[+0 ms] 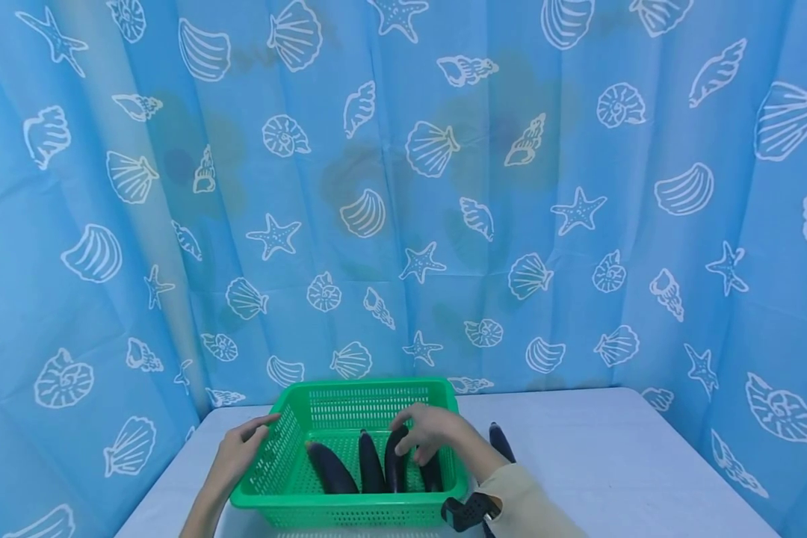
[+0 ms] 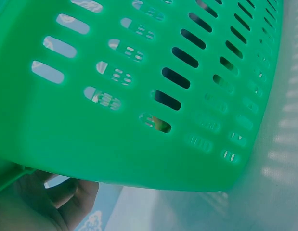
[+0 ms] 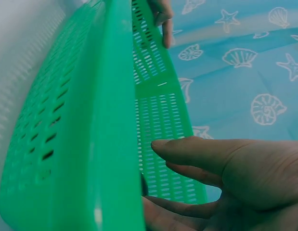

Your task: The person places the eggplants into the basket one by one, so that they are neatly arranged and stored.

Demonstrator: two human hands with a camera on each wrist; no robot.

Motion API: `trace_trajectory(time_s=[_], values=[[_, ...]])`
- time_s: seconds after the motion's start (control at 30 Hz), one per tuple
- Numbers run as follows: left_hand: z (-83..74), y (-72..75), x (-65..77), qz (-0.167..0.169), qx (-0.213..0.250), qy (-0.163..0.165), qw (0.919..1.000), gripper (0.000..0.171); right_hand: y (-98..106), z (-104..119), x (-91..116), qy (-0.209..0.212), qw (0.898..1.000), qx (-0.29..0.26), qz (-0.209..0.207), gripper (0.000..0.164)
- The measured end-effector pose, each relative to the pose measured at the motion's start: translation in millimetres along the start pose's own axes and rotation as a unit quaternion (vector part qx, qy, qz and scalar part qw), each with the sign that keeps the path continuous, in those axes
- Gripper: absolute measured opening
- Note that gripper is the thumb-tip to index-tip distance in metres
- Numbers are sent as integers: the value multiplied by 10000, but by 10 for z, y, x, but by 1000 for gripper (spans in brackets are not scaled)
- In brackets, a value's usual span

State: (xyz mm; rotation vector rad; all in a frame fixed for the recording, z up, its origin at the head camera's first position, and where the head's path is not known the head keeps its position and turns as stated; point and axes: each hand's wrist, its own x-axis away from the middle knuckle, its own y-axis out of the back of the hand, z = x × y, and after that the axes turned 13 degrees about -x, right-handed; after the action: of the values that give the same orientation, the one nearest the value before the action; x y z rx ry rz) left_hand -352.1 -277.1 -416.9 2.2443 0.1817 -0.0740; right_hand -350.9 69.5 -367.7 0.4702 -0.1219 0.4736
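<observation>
A green plastic basket (image 1: pixel 350 515) with slotted walls stands on the table. Several dark eggplants (image 1: pixel 332 469) lie in it, side by side. At the basket's left rim is my left hand (image 1: pixel 237 452), its index finger reaching onto the rim; in the left wrist view its bent fingers (image 2: pixel 79 204) show past the rim. My right hand (image 1: pixel 430 432) reaches over the right side, fingers and thumb spread around the upper end of one eggplant (image 1: pixel 395 465). In the right wrist view the thumb and fingers (image 3: pixel 197 154) stand apart, and the lower fingertips are hidden behind the rim.
Another eggplant (image 1: pixel 501 441) lies on the table right of the basket, partly covered by my right forearm. The white-covered table (image 1: pixel 598 463) extends to the right. A blue curtain (image 1: pixel 403 224) with white shell prints hangs behind and at both sides.
</observation>
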Motion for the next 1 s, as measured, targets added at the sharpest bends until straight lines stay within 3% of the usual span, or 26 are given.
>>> trace_trajectory(time_s=[0.63, 1.0], values=[[14, -16, -6, -23, 86, -15, 10000, 41, 205, 7, 256, 523, 9980, -243, 255, 45], [34, -5, 5, 42, 105, -94, 9999, 41, 439, -119, 403, 1066, 9940, -221, -81, 43]])
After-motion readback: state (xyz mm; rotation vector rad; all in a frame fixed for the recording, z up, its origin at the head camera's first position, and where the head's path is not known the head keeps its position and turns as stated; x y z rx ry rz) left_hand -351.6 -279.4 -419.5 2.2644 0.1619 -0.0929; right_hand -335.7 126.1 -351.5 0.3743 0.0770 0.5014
